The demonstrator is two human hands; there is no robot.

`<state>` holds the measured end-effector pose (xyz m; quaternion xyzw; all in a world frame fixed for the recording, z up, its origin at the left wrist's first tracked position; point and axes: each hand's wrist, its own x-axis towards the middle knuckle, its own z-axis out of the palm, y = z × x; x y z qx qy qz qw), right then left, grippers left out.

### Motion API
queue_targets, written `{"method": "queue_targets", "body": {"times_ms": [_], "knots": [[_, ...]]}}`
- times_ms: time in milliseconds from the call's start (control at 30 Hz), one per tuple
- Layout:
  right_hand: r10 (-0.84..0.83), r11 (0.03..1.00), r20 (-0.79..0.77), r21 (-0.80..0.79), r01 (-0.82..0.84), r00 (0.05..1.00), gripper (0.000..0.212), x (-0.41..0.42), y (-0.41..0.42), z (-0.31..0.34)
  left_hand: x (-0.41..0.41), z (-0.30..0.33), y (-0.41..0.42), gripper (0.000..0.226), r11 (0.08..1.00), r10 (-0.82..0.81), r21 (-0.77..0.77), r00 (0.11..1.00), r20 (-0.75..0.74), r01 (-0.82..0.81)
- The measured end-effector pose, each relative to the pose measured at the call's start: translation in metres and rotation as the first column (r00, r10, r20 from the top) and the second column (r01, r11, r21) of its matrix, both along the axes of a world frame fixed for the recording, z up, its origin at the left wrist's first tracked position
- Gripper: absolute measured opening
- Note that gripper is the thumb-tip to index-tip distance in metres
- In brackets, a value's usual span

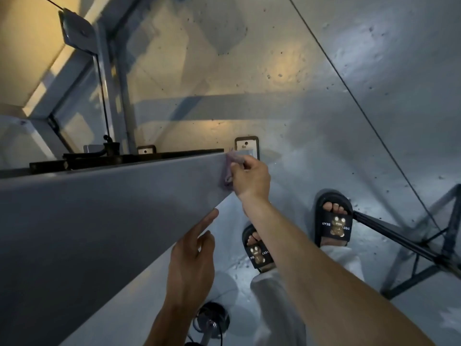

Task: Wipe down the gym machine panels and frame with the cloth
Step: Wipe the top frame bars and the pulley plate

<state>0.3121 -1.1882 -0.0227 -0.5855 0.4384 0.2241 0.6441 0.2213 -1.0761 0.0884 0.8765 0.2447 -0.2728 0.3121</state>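
Your left hand (192,255) sits nearest you, fingers straight and relaxed, the fingertips touching the lower edge of the grey panel (104,208); it holds nothing. Farther along that same panel, your right hand (250,179) has its fingers curled round a pale purple cloth (230,168), pressing it against the panel's far right end, at the corner. The panel runs from the near left toward that corner, with a black bar (124,158) lying along its top edge. Beyond the cloth, two small metal plates (246,146) are fixed to the grey floor (324,96). To the right of your right forearm, your feet stand on the floor in dark slippers (334,221) printed with a bear. At far right a dark metal frame (424,250) stands on the floor.
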Motion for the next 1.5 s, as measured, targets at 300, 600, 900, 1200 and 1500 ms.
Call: {"method": "queue_targets", "body": {"times_ms": [300, 600, 900, 1200, 1500], "knots": [[0.129, 0.991, 0.41, -0.012, -0.136, 0.903, 0.02, 0.003, -0.012, 0.13, 0.006, 0.081, -0.004, 0.054, 0.999, -0.021, -0.051, 0.999, -0.025, 0.02], [0.284, 0.957, 0.551, -0.11, -0.269, 0.785, 0.021, 0.028, -0.012, 0.281, 0.001, 0.195, -0.01, 0.049, 0.987, -0.009, -0.159, 1.0, 0.027, 0.013], [0.316, 0.948, 0.537, -0.15, -0.28, 0.782, 0.018, 0.016, -0.021, 0.408, 0.0, 0.315, 0.0, 0.044, 0.996, 0.01, -0.094, 0.991, 0.131, 0.002], [0.289, 0.953, 0.675, -0.137, -0.269, 0.679, 0.016, 0.016, -0.02, 0.548, 0.0, 0.436, 0.005, 0.023, 0.99, 0.101, -0.127, 0.948, 0.302, -0.065], [0.251, 0.957, 0.857, -0.151, -0.247, 0.449, 0.012, 0.01, -0.025, 0.707, 0.005, 0.546, 0.017, 0.031, 0.981, 0.019, -0.177, 0.877, 0.48, 0.076]]}}
